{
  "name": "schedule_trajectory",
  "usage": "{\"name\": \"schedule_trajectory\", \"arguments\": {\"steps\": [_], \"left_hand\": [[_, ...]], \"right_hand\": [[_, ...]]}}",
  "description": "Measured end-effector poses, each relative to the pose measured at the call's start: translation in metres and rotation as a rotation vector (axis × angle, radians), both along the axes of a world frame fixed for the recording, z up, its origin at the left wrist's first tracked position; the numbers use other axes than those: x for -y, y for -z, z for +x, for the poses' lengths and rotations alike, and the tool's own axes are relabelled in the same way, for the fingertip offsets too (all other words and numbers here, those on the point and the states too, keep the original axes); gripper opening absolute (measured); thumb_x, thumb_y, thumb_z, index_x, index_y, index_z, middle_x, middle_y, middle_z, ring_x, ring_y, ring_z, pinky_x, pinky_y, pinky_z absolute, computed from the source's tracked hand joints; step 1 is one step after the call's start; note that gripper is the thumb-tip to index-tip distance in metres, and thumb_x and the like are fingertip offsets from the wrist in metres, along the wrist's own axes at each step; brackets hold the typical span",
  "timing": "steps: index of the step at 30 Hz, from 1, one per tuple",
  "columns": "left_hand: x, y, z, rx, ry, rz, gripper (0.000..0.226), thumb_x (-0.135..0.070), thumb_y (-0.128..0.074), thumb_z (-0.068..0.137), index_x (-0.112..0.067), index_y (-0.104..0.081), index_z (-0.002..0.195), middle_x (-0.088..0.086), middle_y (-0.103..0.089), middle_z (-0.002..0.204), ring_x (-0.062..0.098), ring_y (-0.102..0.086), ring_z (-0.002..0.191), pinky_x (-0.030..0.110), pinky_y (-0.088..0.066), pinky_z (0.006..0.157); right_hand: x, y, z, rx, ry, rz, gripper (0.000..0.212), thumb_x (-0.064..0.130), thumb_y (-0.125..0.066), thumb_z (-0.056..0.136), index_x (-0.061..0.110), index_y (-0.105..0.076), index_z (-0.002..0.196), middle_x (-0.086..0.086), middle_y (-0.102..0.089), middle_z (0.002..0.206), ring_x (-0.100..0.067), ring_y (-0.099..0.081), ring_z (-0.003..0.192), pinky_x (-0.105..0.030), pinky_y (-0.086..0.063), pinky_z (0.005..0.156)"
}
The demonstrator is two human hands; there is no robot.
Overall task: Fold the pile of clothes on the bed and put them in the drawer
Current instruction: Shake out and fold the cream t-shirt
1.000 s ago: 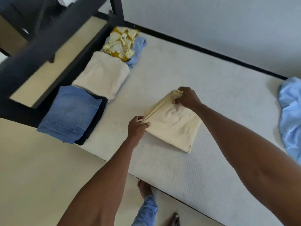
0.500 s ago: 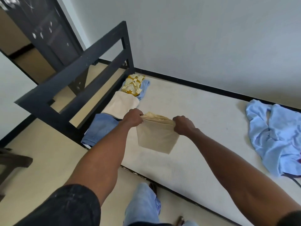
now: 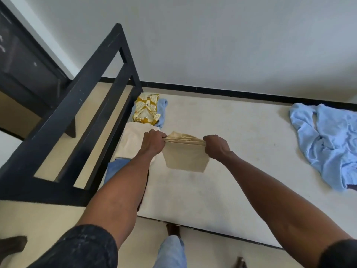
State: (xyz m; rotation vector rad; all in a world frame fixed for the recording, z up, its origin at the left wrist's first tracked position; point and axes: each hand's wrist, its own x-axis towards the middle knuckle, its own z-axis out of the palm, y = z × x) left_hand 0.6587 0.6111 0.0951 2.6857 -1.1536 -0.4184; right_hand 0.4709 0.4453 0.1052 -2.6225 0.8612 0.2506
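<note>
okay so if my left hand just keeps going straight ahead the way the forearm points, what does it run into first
Probably the folded cream garment lying just beyond the left hand, then the yellow patterned cloth behind it. Depth is unclear, since the hand holds the beige cloth above the mattress.

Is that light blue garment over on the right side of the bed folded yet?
No, not folded. The light blue garment lies spread and crumpled on the mattress, with loose wrinkles and uneven edges.

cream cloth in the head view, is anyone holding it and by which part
Yes. Both hands hold the folded cream cloth by its top folded edge: the left hand pinches the left corner, the right hand the right corner. It hangs above the mattress.
</note>
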Motion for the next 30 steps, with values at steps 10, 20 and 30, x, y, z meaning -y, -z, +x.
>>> {"name": "schedule_trajectory", "arguments": {"steps": [10,20,30], "left_hand": [[-0.076,0.07,0.051,0.094,0.045,0.14,0.031,0.0,-0.052,0.088,-0.017,-0.072,0.103,0.013,-0.062,0.104,0.034,-0.055,0.106,0.035,-0.037,0.087],[-0.158,0.087,-0.027,-0.078,-0.019,0.525,0.019,-0.013,-0.049,0.098,-0.014,-0.064,0.108,0.005,-0.066,0.115,0.022,-0.059,0.109,0.033,-0.042,0.096],[-0.139,0.031,-0.135,0.0,0.004,0.407,0.027,-0.013,-0.048,0.094,-0.01,-0.059,0.119,0.009,-0.06,0.126,0.027,-0.051,0.118,0.036,-0.038,0.1]], "right_hand": [[-0.06,0.078,0.062,-0.024,-0.116,-0.207,0.027,0.001,-0.046,0.092,0.006,-0.064,0.112,-0.014,-0.062,0.111,-0.034,-0.054,0.108,-0.042,-0.041,0.089],[-0.143,0.09,-0.003,-0.377,-0.063,0.056,0.025,0.004,-0.045,0.093,0.005,-0.061,0.112,-0.014,-0.065,0.117,-0.029,-0.056,0.113,-0.037,-0.041,0.097],[-0.157,0.02,-0.093,-0.089,0.013,0.066,0.015,-0.003,-0.043,0.088,0.006,-0.054,0.091,-0.018,-0.065,0.106,-0.034,-0.055,0.103,-0.032,-0.032,0.073]]}}
